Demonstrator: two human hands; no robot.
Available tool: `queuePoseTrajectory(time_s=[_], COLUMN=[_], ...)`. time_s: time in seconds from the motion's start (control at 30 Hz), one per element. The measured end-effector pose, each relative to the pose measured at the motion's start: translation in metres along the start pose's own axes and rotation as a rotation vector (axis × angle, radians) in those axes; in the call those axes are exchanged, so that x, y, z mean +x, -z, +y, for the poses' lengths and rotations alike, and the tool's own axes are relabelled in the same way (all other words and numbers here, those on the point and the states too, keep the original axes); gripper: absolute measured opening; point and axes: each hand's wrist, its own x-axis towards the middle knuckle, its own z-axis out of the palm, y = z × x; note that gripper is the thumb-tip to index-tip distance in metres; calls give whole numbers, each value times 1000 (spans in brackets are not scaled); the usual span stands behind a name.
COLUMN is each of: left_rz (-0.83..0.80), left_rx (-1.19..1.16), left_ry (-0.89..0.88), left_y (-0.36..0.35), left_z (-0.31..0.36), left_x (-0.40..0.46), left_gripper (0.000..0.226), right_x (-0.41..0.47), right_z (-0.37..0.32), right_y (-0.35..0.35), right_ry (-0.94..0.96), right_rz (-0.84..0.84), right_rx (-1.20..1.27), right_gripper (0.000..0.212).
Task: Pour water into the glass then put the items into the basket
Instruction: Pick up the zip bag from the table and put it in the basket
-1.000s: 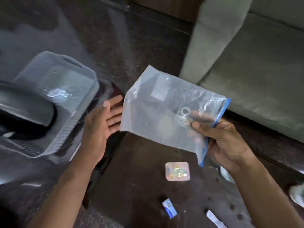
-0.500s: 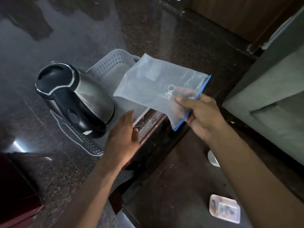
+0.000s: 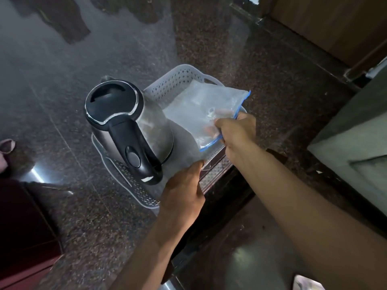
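The left hand (image 3: 184,191) gripped the near rim of the basket (image 3: 178,80). Just beyond it, the right hand (image 3: 236,130) pinched the blue-edged plastic bag (image 3: 201,105), which lay inside the basket. Left of that hand, the kettle (image 3: 129,122) stood in the basket.

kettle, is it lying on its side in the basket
No, the kettle stands upright in the basket, lid up, beside the plastic bag the right hand is lowering in.
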Motion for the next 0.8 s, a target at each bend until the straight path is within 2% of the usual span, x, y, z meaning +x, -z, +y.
queuePoseTrajectory(time_s=[0.07,0.2,0.27,0.37,0.43,0.53,0.63,0.7,0.8], left_rz=[3,-13,-25,-27,-34,-49,-64,-77,-85], left_rx=[-12,-13,-3,-15,-30,-42,-48,-55,-58], left_ry=[10,24,25,22,29,31,16,14,21], left_y=[1,1,2,2,2,2,4,5,6], left_z=[2,2,2,1,1,1,1,0,1], left_x=[-1,1,1,2,2,1,2,3,1], left_gripper=[65,65,64,63,64,64,66,67,69], right_x=[-3,-4,-11,-24,-32,-41,-37,-28,-14], right_z=[-4,-7,-7,-4,0,5,10,8,0], right_y=[-7,-12,-5,15,28,41,40,34,22], right_ry=[-16,-115,-137,-61,49,305,674,830,875], right_rz=[-29,-215,-259,-244,-184,12,112,-1,-302], right_rx=[40,151,194,182,129,-143,-565,-818,-1234], right_gripper=[34,42,37,37,47,70,56,44,43])
